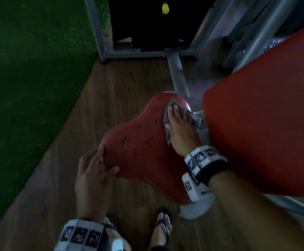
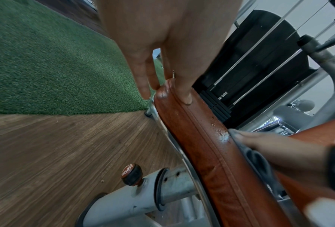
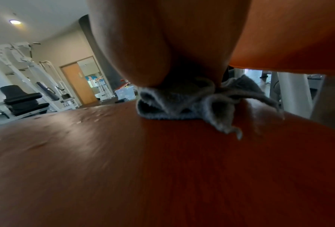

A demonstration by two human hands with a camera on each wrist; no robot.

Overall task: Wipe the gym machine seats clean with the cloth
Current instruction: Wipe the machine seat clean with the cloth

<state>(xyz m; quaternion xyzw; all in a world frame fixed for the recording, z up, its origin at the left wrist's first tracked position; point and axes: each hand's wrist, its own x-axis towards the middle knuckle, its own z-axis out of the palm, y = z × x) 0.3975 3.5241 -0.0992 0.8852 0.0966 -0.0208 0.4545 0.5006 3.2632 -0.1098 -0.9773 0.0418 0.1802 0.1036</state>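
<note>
A red padded seat (image 1: 144,147) with small cuts in its cover fills the middle of the head view. My right hand (image 1: 179,124) lies flat with spread fingers on a grey cloth (image 1: 172,104), pressing it onto the seat's far right part beside a wet shiny patch (image 1: 186,105). My left hand (image 1: 100,165) rests on the seat's near left edge, thumb on top and straight fingers against the rim. The left wrist view shows this hand (image 2: 162,38) on the seat edge (image 2: 201,138). The right wrist view shows the bunched cloth (image 3: 182,107) under my palm (image 3: 143,46).
A large red back pad (image 1: 265,124) stands close on the right of the seat. Beyond it are the grey frame and black weight stack (image 1: 147,24) with a yellow pin (image 1: 165,8). Green turf (image 1: 29,69) borders the wooden floor (image 1: 111,96). My sandalled foot (image 1: 161,227) is below the seat.
</note>
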